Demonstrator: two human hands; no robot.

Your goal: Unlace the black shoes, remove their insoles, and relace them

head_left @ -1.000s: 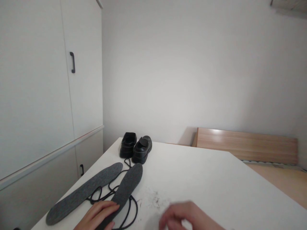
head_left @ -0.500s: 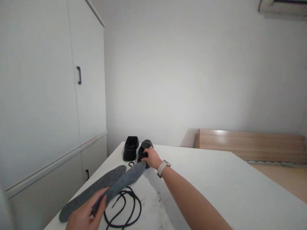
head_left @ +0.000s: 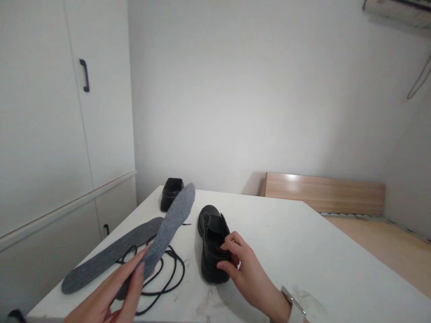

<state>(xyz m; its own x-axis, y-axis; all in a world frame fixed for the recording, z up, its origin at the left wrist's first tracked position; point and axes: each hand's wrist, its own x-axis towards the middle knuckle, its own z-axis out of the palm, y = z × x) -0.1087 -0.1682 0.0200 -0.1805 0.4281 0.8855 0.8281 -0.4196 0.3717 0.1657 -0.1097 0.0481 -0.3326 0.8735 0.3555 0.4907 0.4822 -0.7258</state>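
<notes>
Between the thumb and fingers of my left hand (head_left: 117, 287) is a grey felt insole (head_left: 171, 224), its far end raised and slanting up to the right. My right hand (head_left: 244, 264) grips a black shoe (head_left: 213, 269) at the heel, fingertips at the opening and thumb on the back. The shoe's toe points away from me. A second grey insole (head_left: 101, 258) lies flat on the left of the table. Black laces (head_left: 178, 273) are coiled beneath and beside the held insole, which hides part of them. Farther back stands the other black shoe (head_left: 171, 193), partly behind the insole tip.
Everything rests on a white table (head_left: 269, 237) with dark smudges near its front edge. A white cabinet (head_left: 104, 134) with black handles borders the left side. Behind to the right are a wooden headboard (head_left: 323, 193) and a bed base (head_left: 370, 233).
My right hand has brought one black shoe from the back of the table nearer to me, away from the other shoe. The held insole's far end has risen. The view has shifted right.
</notes>
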